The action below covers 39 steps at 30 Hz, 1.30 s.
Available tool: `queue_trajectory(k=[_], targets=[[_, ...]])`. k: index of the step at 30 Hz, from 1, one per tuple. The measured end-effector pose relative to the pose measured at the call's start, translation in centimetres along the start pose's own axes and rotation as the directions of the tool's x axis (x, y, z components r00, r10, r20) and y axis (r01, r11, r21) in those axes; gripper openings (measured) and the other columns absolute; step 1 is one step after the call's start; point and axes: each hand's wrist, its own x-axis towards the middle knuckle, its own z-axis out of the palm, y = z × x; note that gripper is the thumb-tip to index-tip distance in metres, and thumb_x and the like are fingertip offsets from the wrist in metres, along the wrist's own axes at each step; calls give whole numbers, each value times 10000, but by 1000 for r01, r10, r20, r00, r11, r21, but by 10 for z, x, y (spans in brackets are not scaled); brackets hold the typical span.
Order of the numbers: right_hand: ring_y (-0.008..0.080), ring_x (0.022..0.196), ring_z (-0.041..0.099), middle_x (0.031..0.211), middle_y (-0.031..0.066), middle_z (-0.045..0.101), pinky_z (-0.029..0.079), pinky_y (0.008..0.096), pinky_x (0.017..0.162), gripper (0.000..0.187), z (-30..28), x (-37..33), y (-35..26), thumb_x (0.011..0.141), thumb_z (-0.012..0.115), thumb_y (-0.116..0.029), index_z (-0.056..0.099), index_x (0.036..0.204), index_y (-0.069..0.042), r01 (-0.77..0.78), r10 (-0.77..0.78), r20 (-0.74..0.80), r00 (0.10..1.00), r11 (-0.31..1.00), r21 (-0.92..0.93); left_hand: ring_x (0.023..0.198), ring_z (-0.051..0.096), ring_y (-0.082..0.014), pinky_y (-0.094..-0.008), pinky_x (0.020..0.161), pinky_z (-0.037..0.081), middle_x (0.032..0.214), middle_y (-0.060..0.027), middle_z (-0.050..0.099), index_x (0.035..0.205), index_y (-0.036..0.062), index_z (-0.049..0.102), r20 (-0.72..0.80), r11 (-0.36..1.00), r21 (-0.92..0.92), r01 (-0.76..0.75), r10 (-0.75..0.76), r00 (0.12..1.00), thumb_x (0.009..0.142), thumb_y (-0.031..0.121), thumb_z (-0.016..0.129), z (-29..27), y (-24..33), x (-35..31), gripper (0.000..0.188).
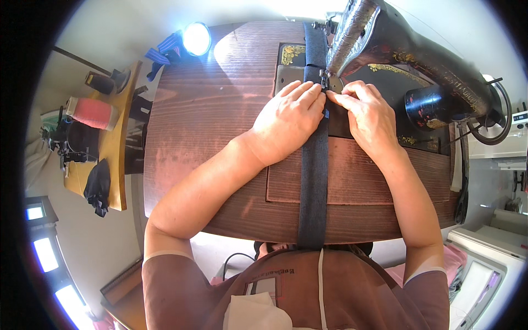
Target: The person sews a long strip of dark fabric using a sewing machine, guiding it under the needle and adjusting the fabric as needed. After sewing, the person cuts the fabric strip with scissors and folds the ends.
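A long dark blue-grey fabric strip [313, 192] runs over the wooden sewing table [214, 104] from its far edge to the near edge by my body. It passes under the presser foot [324, 78] of a black sewing machine [407, 47] with gold decoration. My left hand [291, 113] lies flat on the strip and the table, fingers stretched toward the foot. Beside the foot on the right, my right hand [371, 113] has its thumb and index finger pinched at the strip's edge; its other fingers curl in. The fingertips cover part of the strip there.
A bright lamp [196, 39] glows at the far left of the table. The machine's handwheel [492, 118] sits at the right. On a yellow wooden stand [124, 159] at the left are a pink thread cone [93, 113] and a crumpled black cloth [97, 188].
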Motion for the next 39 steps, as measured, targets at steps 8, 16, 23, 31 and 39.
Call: queue_trajectory(k=[8,16,23,31,39], targets=[[229,861,614,912,40,621,531,348,764,275,4,-2,1,817,608,3,756,981,-160,43,-44,-45,998,999,-25,1150,580,-265,-392,1038,439,1209,-130,607,1157,7,603,97,998,61,-28,22,995,790,125,690,-5,-2,2,395],[271,1013,597,1107,131,633,491,372,907,305,-14,-34,-15,789,603,38,721,1058,-43,118,-120,69,990,992,33,1145,582,-281,-392,1042,436,1190,-137,615,1159,-5,604,82,994,44,-99,96,992,824,124,681,-17,5,-8,368],[284,1120,548,1185,107,612,429,401,970,297,-38,-87,-53,814,605,-15,686,1098,-39,95,-112,101,989,982,162,1204,540,-329,-403,1049,428,1251,-186,570,1167,-51,587,153,991,-134,-3,24,988,793,114,708,-61,73,-60,426],[272,1132,543,1196,82,607,422,410,965,322,-58,-142,-85,790,641,-36,664,1111,-51,103,-122,82,989,973,205,1199,569,-307,-431,1004,479,1225,-156,612,1128,-11,641,125,978,-205,25,1,992,725,-5,706,-82,131,-120,409],[207,1066,586,1099,28,644,460,383,924,240,-53,-169,-97,746,718,-73,684,984,-80,162,-144,-85,986,952,261,1152,606,-294,-436,982,506,1186,-112,639,1117,110,690,52,992,-122,-33,40,998,749,89,677,-73,139,-137,369]])
